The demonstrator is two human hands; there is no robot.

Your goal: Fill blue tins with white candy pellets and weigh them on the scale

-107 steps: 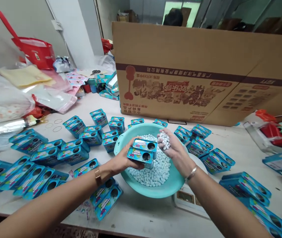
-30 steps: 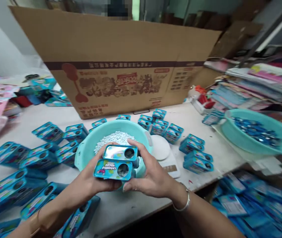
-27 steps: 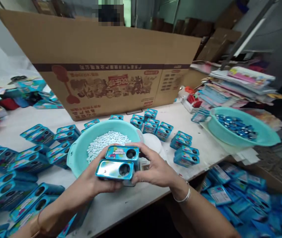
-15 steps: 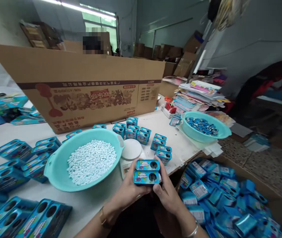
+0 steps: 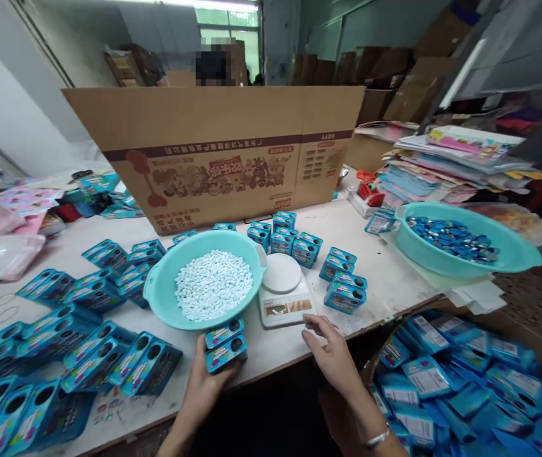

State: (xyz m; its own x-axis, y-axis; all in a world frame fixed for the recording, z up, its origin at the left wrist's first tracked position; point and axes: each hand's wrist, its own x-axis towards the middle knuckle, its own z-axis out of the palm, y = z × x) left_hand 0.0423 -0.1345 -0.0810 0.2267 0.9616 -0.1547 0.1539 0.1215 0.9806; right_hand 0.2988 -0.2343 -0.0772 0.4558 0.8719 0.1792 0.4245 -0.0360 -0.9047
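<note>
My left hand point(image 5: 207, 381) is wrapped round a pair of small blue candy boxes point(image 5: 226, 354), held side by side at the table's front edge. Dark round holes show in their tops. Right behind them stands a turquoise basin point(image 5: 157, 298) of pale, pill-shaped candies point(image 5: 214, 282). My right hand point(image 5: 330, 352) is empty, fingers apart, close to the front of a white kitchen scale point(image 5: 283, 274). More pairs of blue boxes point(image 5: 346, 292) stand to the right of the scale and behind it.
Many blue boxes point(image 5: 145, 365) stand in rows at the left. A second turquoise basin point(image 5: 414, 247) with small blue packets sits at the right. Below it, a carton holds flat blue boxes point(image 5: 426, 374). A large cardboard box point(image 5: 233, 127) rises at the back, with a person behind it.
My left hand has carried the pair of candy boxes leftward, in front of the basin. My right hand has let go of them and opened. The view has turned left.
</note>
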